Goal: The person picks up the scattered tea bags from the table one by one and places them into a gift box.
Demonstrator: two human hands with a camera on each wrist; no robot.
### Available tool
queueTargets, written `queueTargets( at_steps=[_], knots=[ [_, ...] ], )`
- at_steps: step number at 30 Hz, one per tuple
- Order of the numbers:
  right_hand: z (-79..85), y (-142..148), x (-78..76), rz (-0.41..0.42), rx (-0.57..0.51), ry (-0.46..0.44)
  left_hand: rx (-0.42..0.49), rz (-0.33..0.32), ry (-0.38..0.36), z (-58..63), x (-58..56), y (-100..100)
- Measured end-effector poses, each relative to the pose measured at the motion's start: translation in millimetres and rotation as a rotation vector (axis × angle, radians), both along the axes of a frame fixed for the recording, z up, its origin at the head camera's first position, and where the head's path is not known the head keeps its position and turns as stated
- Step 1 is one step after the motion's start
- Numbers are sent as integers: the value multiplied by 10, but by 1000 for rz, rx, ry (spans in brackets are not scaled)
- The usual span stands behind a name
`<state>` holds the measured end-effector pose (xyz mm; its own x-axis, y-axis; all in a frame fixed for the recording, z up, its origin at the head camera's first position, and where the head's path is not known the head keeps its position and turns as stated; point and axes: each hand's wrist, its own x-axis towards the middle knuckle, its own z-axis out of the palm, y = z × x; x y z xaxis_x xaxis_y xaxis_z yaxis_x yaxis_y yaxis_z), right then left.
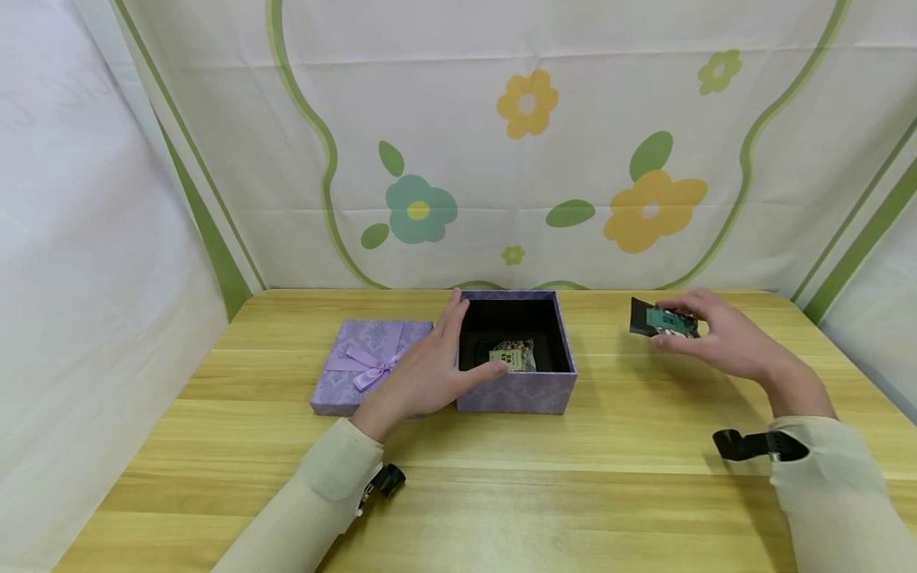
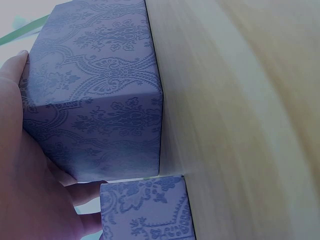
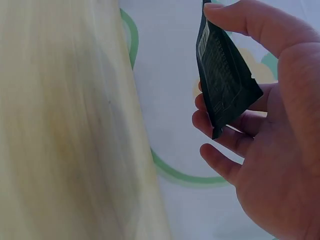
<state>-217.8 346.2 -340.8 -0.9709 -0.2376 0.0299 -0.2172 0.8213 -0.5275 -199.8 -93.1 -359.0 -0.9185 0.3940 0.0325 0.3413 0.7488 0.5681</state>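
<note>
My left hand (image 1: 437, 358) rests against the near left corner of a purple patterned box (image 1: 516, 392). Its thumb lies at the front rim, and its fingers stretch along the left side. The box stands without its lid, showing a dark inside. In it lies a small clear packet with a pale yellow-green label (image 1: 508, 360). To the right, my right hand (image 1: 723, 334) pinches a small black sachet with a green label (image 1: 666, 319) above the table. The right wrist view shows the dark back of the sachet (image 3: 222, 75) with a barcode, held between thumb and fingers.
The purple box lid (image 1: 344, 382) with a ribbon bow lies left of the box, partly behind my left hand. Wood-grain table (image 1: 544, 493) extends around them. A white flowered cloth (image 1: 458, 103) hangs along the back edge, with more cloth at both sides.
</note>
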Motion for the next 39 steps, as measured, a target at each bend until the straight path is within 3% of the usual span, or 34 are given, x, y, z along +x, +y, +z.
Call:
queueTargets(
  at_steps=[11,39],
  knots=[
    [112,-183,15,21,37,59,2,1,-4,9,7,-2],
    [278,-900,82,128,-78,171,1,-5,-18,22,4,0]
  ],
)
